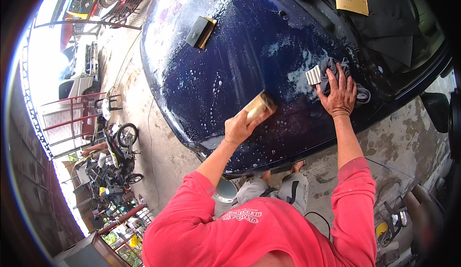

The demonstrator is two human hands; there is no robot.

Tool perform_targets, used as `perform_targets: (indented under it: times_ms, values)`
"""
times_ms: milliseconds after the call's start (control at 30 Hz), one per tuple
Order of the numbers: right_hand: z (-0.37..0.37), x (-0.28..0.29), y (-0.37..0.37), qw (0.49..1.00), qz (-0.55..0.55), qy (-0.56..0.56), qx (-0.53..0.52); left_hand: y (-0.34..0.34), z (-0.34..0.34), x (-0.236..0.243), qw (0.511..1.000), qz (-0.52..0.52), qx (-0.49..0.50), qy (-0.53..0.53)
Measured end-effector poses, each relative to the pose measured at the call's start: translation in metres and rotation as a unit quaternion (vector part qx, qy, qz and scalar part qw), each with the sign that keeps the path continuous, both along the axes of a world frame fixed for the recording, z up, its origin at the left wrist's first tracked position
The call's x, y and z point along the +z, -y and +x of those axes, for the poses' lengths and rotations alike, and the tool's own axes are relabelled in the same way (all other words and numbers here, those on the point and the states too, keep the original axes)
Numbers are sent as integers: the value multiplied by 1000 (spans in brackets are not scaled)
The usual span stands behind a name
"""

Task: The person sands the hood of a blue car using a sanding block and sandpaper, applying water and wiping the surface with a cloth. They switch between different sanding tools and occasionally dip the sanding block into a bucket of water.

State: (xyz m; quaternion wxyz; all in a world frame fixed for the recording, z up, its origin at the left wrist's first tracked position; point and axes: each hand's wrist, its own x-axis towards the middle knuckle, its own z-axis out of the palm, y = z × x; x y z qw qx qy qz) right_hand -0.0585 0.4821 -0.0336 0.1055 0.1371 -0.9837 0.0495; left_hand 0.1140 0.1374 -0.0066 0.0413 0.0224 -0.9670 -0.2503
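1. Nearest, left of the person's legs, a pale round bucket (226,198) stands under the edge of the car; part of it is hidden; I cannot tell what it holds.
2. Beyond it spreads the dark blue hood (230,84), wet, with drops and patches of white suds.
3. On the hood's near half, the left hand (242,126) has its fingers closed around a tan block (261,107); the block lies against the paint.
4. To the right, the right hand (337,93) rests on a crumpled grey cloth (363,96), fingers spread and slightly bent; its thumb is just beside a white ridged block (313,75).
5. Farther off, to the left on the hood, sits a dark grey block (198,32) with tan paper (209,34) against its right side.
6. At the far right lies a tan sheet (351,0); at the far left, a motorbike (117,147) stands on the floor (149,166).
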Motion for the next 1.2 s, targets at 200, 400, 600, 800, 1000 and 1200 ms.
perform_targets:
  times_ms: [200,400,600,800,1000,1200]
  values:
    - [2,-15,-4,998,-6,-65,18,107,-204,-16,989,-112,49,-86]
    - [2,-13,-2,996,1,-87,13,126,-274,-19,987,-111,95,-62]
    - [3,-4,3,998,17,-63,4,74,57,-17,1000,-1,3,-23]
    - [2,-19,-3,997,31,-72,8,177,-154,-29,992,-71,107,-22]
    - [3,-14,-1,995,32,-92,9,158,-164,-20,989,-108,84,-54]
    - [2,-4,4,995,37,-88,3,92,69,-26,1000,-13,15,-22]
